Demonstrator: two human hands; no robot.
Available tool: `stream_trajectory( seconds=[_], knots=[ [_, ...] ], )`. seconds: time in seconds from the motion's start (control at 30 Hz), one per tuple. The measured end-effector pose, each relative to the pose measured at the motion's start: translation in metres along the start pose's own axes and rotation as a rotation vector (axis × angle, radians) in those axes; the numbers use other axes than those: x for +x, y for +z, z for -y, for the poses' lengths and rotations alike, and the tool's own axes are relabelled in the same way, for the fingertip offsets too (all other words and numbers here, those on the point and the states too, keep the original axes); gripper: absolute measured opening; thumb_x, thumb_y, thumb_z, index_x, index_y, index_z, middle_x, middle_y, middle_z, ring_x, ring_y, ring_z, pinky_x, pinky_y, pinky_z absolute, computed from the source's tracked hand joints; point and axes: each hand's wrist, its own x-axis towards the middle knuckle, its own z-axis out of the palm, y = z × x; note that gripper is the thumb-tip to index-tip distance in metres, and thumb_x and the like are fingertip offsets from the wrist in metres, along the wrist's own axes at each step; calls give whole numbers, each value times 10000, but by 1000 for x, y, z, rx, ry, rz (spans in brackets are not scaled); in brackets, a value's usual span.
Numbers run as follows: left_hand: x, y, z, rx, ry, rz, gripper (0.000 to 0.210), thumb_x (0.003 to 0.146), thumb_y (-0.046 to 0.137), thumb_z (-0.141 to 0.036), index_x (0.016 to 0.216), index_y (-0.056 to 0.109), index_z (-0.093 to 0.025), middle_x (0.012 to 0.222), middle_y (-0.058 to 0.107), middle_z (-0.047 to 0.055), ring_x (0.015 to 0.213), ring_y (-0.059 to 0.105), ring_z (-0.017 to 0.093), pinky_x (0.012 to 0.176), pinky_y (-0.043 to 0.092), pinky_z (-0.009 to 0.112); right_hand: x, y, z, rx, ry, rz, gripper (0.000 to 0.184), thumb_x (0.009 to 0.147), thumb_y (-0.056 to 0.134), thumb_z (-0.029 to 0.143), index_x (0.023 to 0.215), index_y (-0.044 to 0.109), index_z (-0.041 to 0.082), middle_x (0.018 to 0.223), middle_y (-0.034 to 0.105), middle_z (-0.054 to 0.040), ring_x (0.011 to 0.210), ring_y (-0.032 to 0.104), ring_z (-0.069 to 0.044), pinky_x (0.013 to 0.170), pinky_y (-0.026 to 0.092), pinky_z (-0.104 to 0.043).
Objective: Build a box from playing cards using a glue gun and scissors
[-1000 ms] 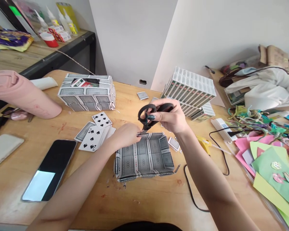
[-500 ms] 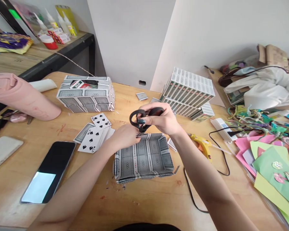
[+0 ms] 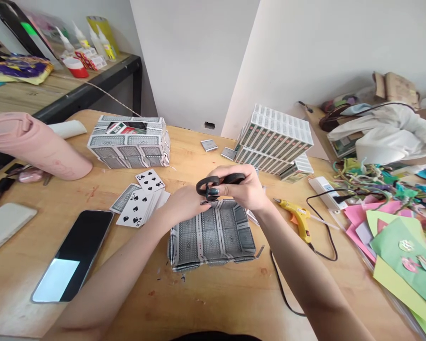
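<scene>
An open-topped box made of grey-patterned playing cards [image 3: 215, 239] rests on the table in front of me. My left hand [image 3: 182, 203] is closed on its far rim, toward the left corner, with most of its fingers hidden behind the wall. Black-handled scissors [image 3: 208, 180] are in my right hand [image 3: 243, 188], above that same far rim. Their blades are mostly hidden by the hands. Left of my left hand lie loose playing cards [image 3: 134, 208], some face up with spades.
A second card-covered box [image 3: 128, 147] stands at the back left, near a pink tumbler [image 3: 53, 147]. A phone [image 3: 74, 255] lies at left. Stacked card packs [image 3: 273, 135] stand behind; a yellow glue gun [image 3: 296, 215] and its cord lie right, beside coloured paper [image 3: 394, 246].
My right hand and the scissors have dropped slightly toward the box's far rim. My left hand keeps its place there. The camera view has shifted a little.
</scene>
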Motion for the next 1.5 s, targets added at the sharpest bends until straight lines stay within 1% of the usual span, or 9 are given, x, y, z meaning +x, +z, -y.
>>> stream_trajectory(
  seconds=[0.1,0.23,0.33,0.47,0.57,0.83,1.13,1.27,1.5],
  knots=[
    [0,3,1,65,18,70,271,823,473,-368,845,655,-170,869,674,88,792,607,231,667,435,327,0,-2,22,-18,-111,-76,125,643,747,240,758,696,230,714,661,2,642,612,-140,589,498,-302],
    [0,2,1,91,27,118,302,828,454,-374,736,668,-181,727,669,67,659,584,192,588,388,296,1,-12,79,-145,-285,-197,140,648,730,370,674,666,247,600,616,21,561,591,-130,545,499,-283],
    [0,-3,-1,38,23,135,278,821,463,-357,738,678,-202,711,679,41,642,578,167,592,374,278,-2,-25,101,-337,-288,-393,106,665,708,292,741,648,249,622,616,23,580,596,-133,579,503,-287],
    [-1,-14,-3,-175,27,114,298,830,466,-383,1004,671,-255,967,706,14,792,611,165,658,395,265,-17,-52,69,-779,183,-544,154,649,656,240,790,641,179,578,607,11,544,588,-142,562,473,-289],
    [-2,-22,-5,-249,7,93,331,866,406,-360,1015,676,-239,923,715,17,714,604,140,621,382,252,-36,-77,24,-951,478,-636,122,647,612,283,695,617,171,549,613,-6,531,575,-148,528,431,-262],
    [-2,-25,-10,-155,36,84,322,863,395,-281,950,698,-218,830,708,42,724,595,151,652,383,262,-68,-106,-34,-974,763,-565,176,637,583,314,711,646,167,613,641,-21,541,574,-136,483,411,-216],
    [33,-45,-33,133,148,352,281,662,458,-40,673,706,-171,662,673,72,538,535,142,533,346,272,-70,-106,-45,-975,844,-496,219,658,591,339,768,654,160,602,639,-17,482,560,-120,449,418,-204],
    [49,-51,-45,243,169,483,326,579,465,-6,671,726,-179,644,679,64,494,523,143,490,345,273,-71,-102,-47,-1010,843,-468,245,667,586,362,790,662,164,615,634,-9,510,570,-126,487,424,-218],
    [48,-53,-42,172,182,491,312,615,469,-36,716,734,-166,668,693,53,499,534,136,491,353,265,-67,-100,-43,-1239,843,-465,218,670,595,354,767,680,178,798,685,-76,756,627,-212,635,432,-275]
  ],
)
